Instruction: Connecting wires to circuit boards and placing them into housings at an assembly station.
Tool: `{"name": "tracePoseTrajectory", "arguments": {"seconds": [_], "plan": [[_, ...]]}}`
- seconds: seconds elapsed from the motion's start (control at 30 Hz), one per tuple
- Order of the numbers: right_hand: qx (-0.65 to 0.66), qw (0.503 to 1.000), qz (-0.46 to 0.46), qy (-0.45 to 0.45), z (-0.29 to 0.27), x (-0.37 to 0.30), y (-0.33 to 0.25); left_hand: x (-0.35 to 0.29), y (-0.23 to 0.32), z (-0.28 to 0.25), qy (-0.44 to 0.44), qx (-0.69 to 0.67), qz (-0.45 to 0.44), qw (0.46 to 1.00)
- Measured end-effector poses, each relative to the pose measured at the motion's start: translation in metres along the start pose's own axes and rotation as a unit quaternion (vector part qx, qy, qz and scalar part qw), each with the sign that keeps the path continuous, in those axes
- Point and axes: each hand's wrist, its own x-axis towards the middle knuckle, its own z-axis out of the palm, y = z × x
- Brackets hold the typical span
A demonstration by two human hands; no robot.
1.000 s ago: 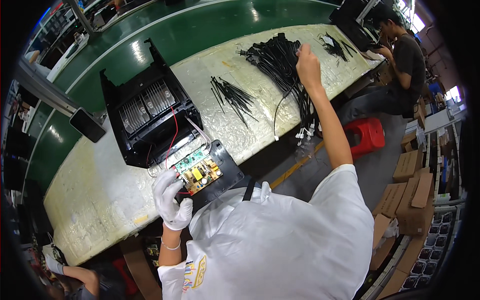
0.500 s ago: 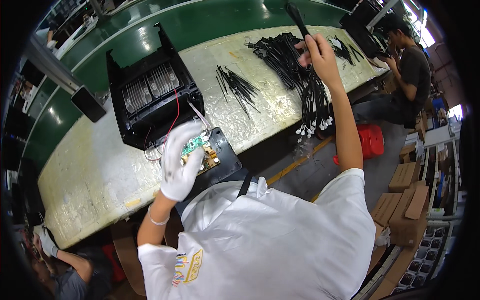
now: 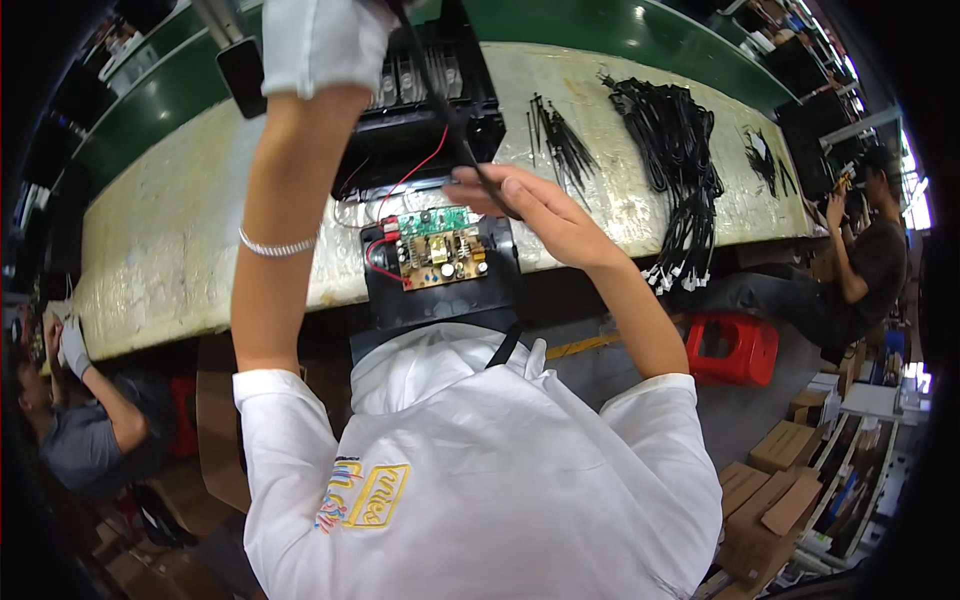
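My left hand (image 3: 328, 45), in a white glove, reaches over the black housing (image 3: 475, 130) at the top edge; its fingers are cut off from view. Beside the glove a black power cable (image 3: 440, 100) slants down to my right hand (image 3: 550, 212). That bare hand grips the cable's lower part between thumb and fingers, and its fingertips are blurred. Just below them lies a green and tan circuit board (image 3: 438, 250) on a black panel (image 3: 455, 302). Red wires (image 3: 420, 168) run from the board up to the housing, whose metal-finned inside is partly hidden by my left hand.
On the bench (image 3: 180, 220) to the right lie loose black cable ties (image 3: 562, 145) and a heap of black cables (image 3: 672, 140) with white connectors. A red stool (image 3: 735, 350) stands beyond the bench edge. One person sits at far right, another at lower left.
My right hand has brought the cable from above the heap to over the circuit board. My left hand has moved from the board up past the housing. The view has shifted.
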Motion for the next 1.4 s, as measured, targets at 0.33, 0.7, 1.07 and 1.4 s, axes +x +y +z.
{"name": "tracePoseTrajectory", "arguments": {"seconds": [0.33, 0.7, 1.07, 1.4], "plan": [[0.117, 0.993, 0.014, 0.024, 0.014, -0.003, 0.026, 0.020, -0.005, -0.016, 0.038, 0.167, 0.084, 0.982], [-0.302, 0.939, 0.115, 0.120, 0.005, -0.003, 0.039, -0.020, -0.023, 0.001, -0.035, 0.263, 0.038, 0.964], [-0.317, 0.935, -0.003, 0.159, -0.003, -0.016, 0.070, -0.023, -0.033, -0.010, -0.034, 0.227, -0.005, 0.973], [-0.398, 0.874, 0.016, 0.279, -0.067, -0.019, 0.045, 0.006, -0.053, -0.086, -0.021, 0.584, -0.019, 0.811]]}}
